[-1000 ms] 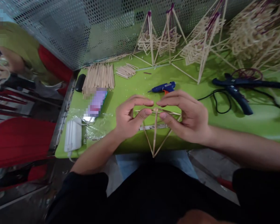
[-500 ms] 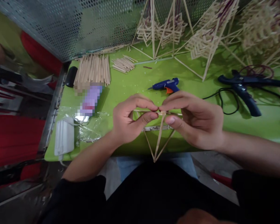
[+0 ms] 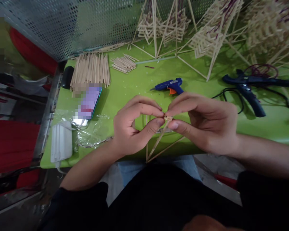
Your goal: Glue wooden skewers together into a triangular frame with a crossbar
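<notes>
Both hands pinch one small frame of thin wooden sticks (image 3: 156,145) at a glued joint. My left hand (image 3: 137,125) has thumb and forefinger closed on the joint's left side. From the right, my right hand (image 3: 203,123) grips the same joint between thumb and forefinger. Below the fingers the sticks run down to a single point near the table's front edge. Part of the frame is hidden behind the hands. Just beyond them a blue glue gun (image 3: 170,86) with an orange trigger lies on the green table (image 3: 125,93).
At the back left lie a large pile of sticks (image 3: 90,71) and a smaller one (image 3: 124,63). A phone (image 3: 90,102), plastic wrap (image 3: 92,131) and a white power bank (image 3: 61,141) sit left. Stick structures (image 3: 175,30) stand behind; a dark cutter (image 3: 249,91) lies right.
The stick frame has tilted between the hands, its lower point swinging left. Both hands still pinch the joint and have shifted only slightly.
</notes>
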### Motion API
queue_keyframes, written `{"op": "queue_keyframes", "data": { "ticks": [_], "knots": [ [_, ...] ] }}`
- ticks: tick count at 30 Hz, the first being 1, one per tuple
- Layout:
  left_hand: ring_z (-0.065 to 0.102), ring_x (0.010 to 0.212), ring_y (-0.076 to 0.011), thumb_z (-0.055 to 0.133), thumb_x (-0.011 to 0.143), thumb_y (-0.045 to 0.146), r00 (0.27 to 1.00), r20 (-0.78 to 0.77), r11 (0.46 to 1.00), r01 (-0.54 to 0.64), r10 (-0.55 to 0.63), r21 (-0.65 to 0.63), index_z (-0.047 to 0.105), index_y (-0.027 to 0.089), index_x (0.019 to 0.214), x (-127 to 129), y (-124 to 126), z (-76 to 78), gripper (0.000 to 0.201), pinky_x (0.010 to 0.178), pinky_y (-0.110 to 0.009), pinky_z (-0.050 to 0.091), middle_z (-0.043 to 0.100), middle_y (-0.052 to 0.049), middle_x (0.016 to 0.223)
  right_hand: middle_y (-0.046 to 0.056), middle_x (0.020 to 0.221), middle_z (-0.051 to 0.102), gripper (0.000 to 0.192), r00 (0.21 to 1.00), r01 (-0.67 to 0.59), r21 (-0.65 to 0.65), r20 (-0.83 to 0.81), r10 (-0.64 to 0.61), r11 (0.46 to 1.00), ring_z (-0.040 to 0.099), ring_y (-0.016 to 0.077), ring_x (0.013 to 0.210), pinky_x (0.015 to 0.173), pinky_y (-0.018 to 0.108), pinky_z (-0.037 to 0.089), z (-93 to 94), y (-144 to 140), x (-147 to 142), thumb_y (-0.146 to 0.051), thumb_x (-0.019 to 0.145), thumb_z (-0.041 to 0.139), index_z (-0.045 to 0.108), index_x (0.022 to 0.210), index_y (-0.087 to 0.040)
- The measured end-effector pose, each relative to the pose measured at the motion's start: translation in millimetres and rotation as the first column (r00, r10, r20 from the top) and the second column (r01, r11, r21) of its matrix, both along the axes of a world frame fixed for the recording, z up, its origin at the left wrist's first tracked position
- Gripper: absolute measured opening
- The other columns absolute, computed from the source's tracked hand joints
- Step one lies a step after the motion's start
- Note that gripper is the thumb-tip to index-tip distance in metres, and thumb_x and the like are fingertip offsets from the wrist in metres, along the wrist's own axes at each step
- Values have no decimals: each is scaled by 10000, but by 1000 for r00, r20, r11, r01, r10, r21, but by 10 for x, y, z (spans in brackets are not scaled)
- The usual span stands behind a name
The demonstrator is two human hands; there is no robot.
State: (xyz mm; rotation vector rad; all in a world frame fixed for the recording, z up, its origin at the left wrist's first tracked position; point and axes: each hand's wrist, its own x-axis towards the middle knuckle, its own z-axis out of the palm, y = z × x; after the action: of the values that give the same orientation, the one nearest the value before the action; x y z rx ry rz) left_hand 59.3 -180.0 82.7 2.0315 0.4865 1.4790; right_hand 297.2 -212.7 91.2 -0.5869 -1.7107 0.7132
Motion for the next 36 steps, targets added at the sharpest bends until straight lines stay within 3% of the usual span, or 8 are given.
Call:
{"op": "queue_keyframes", "data": {
  "ticks": [5,10,13,16,21,28,32,36],
  "knots": [
    [814,982,-255,1043,997,485,998,-59,999,9,-6,50,851,240,1244,4,-71,49,397,817,-419,705,852,-95,1110,49,1081,869,260,1000,22,73,-18,-20,997,837,249,902,778,410,733,2,-42,-23,-240,1091,984,926,1330,-324],
    [723,733,-177,955,1001,374,988,-143,997,-59,66,52,785,272,1280,-40,-171,99,342,617,-360,622,797,-24,960,66,1068,857,297,999,42,145,-40,-37,989,820,249,867,731,382,725,-49,-27,-43,-308,1066,1002,923,1353,-302],
    [792,750,-182,979,985,278,976,-201,996,-85,84,4,780,281,1171,-79,-229,165,272,644,-356,630,838,-15,942,75,1065,867,245,997,64,155,-42,-58,986,821,252,860,730,390,729,-5,-37,-42,-272,1097,938,920,1341,-289],
    [797,719,-154,979,952,178,976,-206,997,-65,72,37,759,254,1019,-98,-262,232,243,639,-313,591,843,18,869,75,1052,876,201,997,80,156,-29,-76,985,838,253,866,741,392,737,57,-53,-38,-222,1103,908,921,1294,-283],
    [839,818,-149,918,972,99,976,-211,998,-61,59,-3,802,241,1065,-105,-270,265,205,731,-292,635,893,16,955,93,1059,898,204,997,81,222,-19,-79,972,873,217,907,802,322,761,103,-24,-15,-96,1065,839,926,1219,-200],
    [867,869,-175,914,1046,150,979,-193,998,-57,59,15,813,268,1136,-131,-257,227,180,739,-346,678,898,1,991,115,1024,896,211,999,34,251,1,-35,968,850,195,872,759,295,737,182,19,10,-33,1021,830,915,1185,-133],
    [874,873,-205,874,1166,269,966,-236,994,-108,103,-10,798,324,1198,-158,-268,239,98,741,-406,717,887,-17,1010,74,982,880,195,997,76,223,-26,-72,972,811,210,815,703,351,712,204,14,-6,-95,1038,849,926,1177,-208],
    [862,831,-192,859,1184,283,968,-220,993,-122,120,5,796,321,1181,-137,-232,210,74,699,-381,709,887,-18,1011,65,961,870,171,996,90,218,-40,-83,972,785,214,793,668,363,673,172,60,-20,-120,1040,879,929,1157,-234]
  ]
}}
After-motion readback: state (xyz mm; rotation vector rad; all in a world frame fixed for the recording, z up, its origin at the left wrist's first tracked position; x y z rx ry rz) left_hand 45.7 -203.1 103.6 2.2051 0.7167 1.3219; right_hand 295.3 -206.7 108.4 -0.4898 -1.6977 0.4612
